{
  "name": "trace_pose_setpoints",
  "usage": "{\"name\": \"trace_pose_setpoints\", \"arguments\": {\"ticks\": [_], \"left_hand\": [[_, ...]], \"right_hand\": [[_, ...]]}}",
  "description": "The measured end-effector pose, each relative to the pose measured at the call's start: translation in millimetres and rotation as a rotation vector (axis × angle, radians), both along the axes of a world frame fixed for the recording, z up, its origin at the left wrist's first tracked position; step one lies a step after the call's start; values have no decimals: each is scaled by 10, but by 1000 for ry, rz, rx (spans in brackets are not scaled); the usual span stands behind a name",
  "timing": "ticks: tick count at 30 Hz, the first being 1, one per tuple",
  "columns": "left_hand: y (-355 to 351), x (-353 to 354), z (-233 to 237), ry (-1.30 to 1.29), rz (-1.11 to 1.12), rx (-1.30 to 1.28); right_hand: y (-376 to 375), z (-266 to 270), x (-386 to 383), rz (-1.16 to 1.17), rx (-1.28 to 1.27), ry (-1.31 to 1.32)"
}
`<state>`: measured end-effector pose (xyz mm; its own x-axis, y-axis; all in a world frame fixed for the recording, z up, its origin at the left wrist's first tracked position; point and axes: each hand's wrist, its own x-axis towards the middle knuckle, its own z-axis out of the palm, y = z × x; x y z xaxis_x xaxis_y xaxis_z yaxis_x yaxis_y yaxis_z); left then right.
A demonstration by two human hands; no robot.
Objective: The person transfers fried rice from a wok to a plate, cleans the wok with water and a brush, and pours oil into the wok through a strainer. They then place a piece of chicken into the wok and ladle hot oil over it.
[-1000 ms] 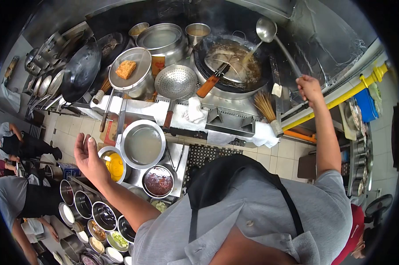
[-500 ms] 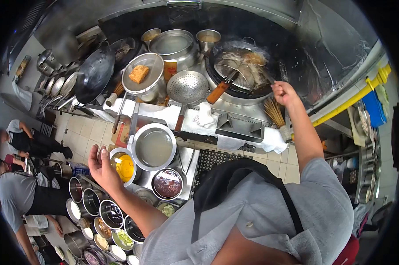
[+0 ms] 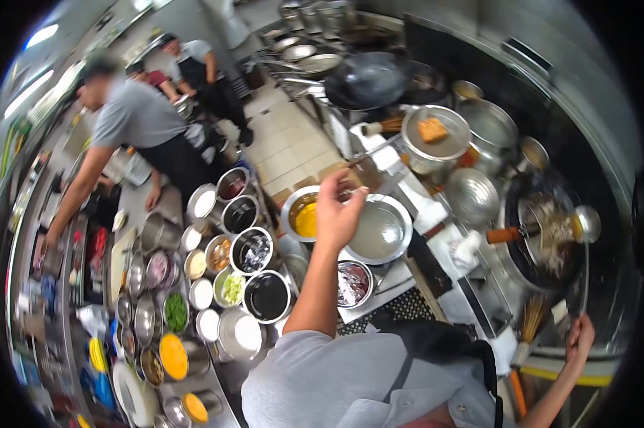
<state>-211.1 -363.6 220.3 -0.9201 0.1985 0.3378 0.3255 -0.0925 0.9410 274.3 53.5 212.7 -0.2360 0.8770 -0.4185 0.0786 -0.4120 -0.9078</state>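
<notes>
My right hand (image 3: 581, 339) is closed around the long handle of a metal ladle (image 3: 586, 224), whose bowl sits over the far right part of the wok (image 3: 516, 260). Pale pieces of food and a wire strainer with a wooden handle (image 3: 502, 235) are in that wok. My left hand (image 3: 340, 214) is raised, fingers loosely curled and apart from the thumb, with nothing visible in it. Below and beside it stand a pot of yellow oil (image 3: 305, 220) and a pot of cloudy liquid (image 3: 380, 230). A pot of dark red contents (image 3: 352, 283) is nearer my body.
A strainer (image 3: 436, 135) holding a golden fried block (image 3: 432, 130) rests on a pot. A perforated ladle (image 3: 472, 196) and a bamboo brush (image 3: 531, 319) lie by the stove. Several ingredient containers (image 3: 267, 296) stand at left, where a co-worker (image 3: 147, 118) reaches out.
The view has swung left, showing more ingredient containers and co-workers. The ladle bowl now shows above the wok, and my right hand is farther from it. My left fingers have curled more.
</notes>
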Motion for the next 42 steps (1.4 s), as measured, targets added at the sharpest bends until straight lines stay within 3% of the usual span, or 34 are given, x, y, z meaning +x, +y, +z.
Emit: {"name": "trace_pose_setpoints", "arguments": {"ticks": [2,4,7,9,13,16,19,21,22,25,27,29,31,34,42], "left_hand": [[-53,73,88,44,58,-84],[-108,137,129,54,82,-104],[-252,174,48,29,94,-134],[-304,264,101,9,164,-160],[-306,244,43,-135,42,30],[-101,44,54,-124,13,-38],[226,-447,-215,7,-7,-379],[456,-667,-290,-122,-129,-629],[528,-806,-427,-111,-159,-628],[852,-1116,-724,-846,-616,-443],[1022,-1248,-774,-1095,-920,-277],[1221,-1161,-784,-1137,-864,-245],[1327,-908,-606,-1022,-732,-351],[1270,-888,-782,-933,-792,-366],[1404,-742,-474,-602,-730,-535]], "right_hand": [[23,-20,-17,78,68,-35],[-183,41,-80,-37,218,-165],[-140,3,55,105,250,-276],[-180,-60,100,53,252,-220],[-361,-26,31,18,252,-265],[-483,-10,21,-53,213,-257],[-576,5,39,-7,197,-259],[-706,62,36,-6,162,-254],[-748,50,63,-10,178,-246],[-903,118,100,-7,209,-296],[-939,120,114,-46,242,-282],[-930,126,164,-35,234,-281],[-909,70,190,-49,264,-267],[-918,140,134,-98,229,-259],[-306,-111,-126,-103,250,-278]]}}
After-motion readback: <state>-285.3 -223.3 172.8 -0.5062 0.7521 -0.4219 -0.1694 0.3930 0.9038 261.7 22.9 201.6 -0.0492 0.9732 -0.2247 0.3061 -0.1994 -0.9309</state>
